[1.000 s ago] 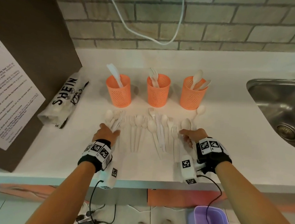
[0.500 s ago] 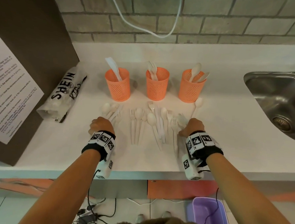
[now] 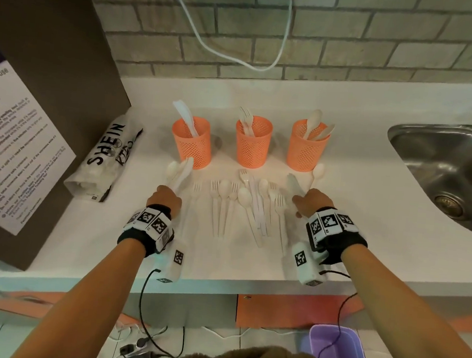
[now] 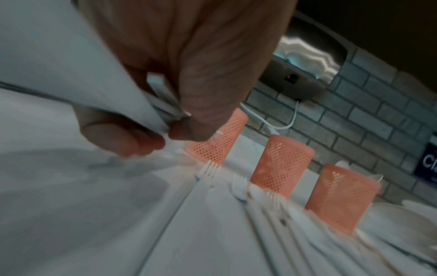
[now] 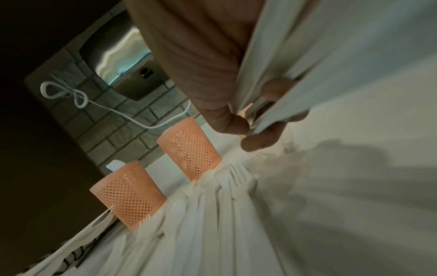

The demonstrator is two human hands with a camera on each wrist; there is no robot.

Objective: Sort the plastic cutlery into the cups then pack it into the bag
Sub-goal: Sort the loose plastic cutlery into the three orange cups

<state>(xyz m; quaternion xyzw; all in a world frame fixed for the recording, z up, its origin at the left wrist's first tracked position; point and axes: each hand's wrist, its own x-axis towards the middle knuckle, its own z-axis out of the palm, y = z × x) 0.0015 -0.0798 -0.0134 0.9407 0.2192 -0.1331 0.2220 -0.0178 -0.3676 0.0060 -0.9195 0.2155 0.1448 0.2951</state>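
Observation:
Three orange mesh cups stand in a row at the back of the counter: the left cup [image 3: 192,142] holds knives, the middle cup [image 3: 252,141] forks, the right cup [image 3: 307,146] spoons. Several loose white forks, spoons and knives [image 3: 244,205] lie in front of them. My left hand [image 3: 164,199] grips the handle of a white knife [image 3: 184,171], blade pointing at the left cup; a spoon [image 3: 172,169] shows beside it. My right hand [image 3: 309,202] pinches another white piece [image 3: 293,183], blurred, probably a knife. The rolled SHEIN bag [image 3: 105,156] lies at the left.
A steel sink [image 3: 443,174] is set into the counter at the right. A dark cabinet with a printed notice [image 3: 18,145] walls off the left. One spoon [image 3: 318,171] lies by the right cup. The counter's front edge [image 3: 220,283] is below my wrists; a purple bin [image 3: 333,353] stands on the floor.
Both hands, which were pressing down on cutlery at the ends of the row, have closed on a piece each and raised its tip off the counter.

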